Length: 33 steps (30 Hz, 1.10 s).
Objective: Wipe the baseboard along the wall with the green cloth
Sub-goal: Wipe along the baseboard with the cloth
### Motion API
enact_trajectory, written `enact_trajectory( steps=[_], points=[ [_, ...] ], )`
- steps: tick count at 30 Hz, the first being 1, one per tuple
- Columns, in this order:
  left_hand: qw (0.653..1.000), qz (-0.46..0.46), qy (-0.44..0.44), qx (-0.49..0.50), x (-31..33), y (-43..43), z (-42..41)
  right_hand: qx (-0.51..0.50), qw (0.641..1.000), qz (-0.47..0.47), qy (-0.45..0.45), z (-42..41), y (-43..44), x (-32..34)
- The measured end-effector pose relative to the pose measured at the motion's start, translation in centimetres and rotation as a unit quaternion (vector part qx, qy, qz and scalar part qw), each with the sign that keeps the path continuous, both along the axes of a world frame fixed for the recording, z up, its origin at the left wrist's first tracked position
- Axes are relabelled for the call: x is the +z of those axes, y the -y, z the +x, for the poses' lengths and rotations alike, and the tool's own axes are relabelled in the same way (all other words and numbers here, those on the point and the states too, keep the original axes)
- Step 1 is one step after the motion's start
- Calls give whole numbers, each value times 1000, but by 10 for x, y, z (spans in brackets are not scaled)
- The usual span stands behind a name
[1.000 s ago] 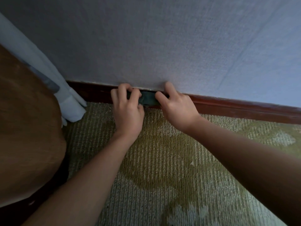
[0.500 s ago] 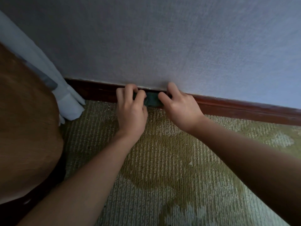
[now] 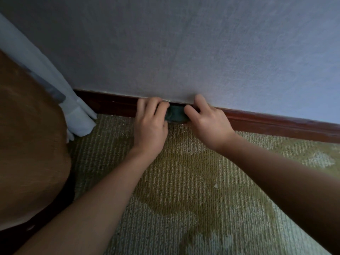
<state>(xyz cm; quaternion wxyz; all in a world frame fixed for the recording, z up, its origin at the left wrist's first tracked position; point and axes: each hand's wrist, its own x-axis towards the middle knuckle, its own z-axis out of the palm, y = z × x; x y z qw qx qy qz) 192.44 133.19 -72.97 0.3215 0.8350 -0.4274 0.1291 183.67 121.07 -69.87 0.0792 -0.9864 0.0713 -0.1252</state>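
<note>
A: What was seen at the left end of the baseboard (image 3: 276, 124)?

B: A brown rounded surface (image 3: 27, 144), too blurred to be named, was seen in front of that end. A pale curtain (image 3: 79, 116) was hung down over it, its hem resting at the baseboard's foot.

A: And the hands?

B: The left hand (image 3: 150, 124) was laid against the baseboard's face, about midway along the visible run, with its fingers curled over the left end of the green cloth (image 3: 176, 115). The cloth was bunched into a short roll and pressed to the baseboard, its long axis laid along the baseboard's own. Its right end was pinched by the right hand (image 3: 207, 124), whose forefinger was raised to the baseboard's top edge, where the wall (image 3: 184, 52) was met.

A: So neither hand was free?

B: Neither. Both were closed on the cloth, one at each end, and only a small patch of it was shown between them.

A: What was the coming stroke judged to turn on?

B: On direction along the baseboard. The longer bare stretch was seen to the right of the right hand, so that hand was judged nearer to it and likelier to lead. The cloth would be drawn lengthwise, above the carpet (image 3: 184, 181) at the baseboard's foot. How much had been wiped could not be told
</note>
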Motion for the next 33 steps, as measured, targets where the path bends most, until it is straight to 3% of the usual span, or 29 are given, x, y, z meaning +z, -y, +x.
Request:
enact_trajectory(
  steps=[4,10,17,22,33],
  points=[
    [998,21,32,-52,0,-4,5,-17,1000,5,4,-3,1,1],
    [999,0,-4,37,0,-21,16,-5,1000,9,24,24,-23,-1],
    [984,37,131,-111,3,-2,14,3,1000,-23,10,6,-5,-2],
    [997,22,62,-51,2,7,-1,4,999,-41,-23,-9,9,2],
    [996,17,10,-86,9,35,-32,-26,998,-56,-24,-46,40,4]
  ],
)
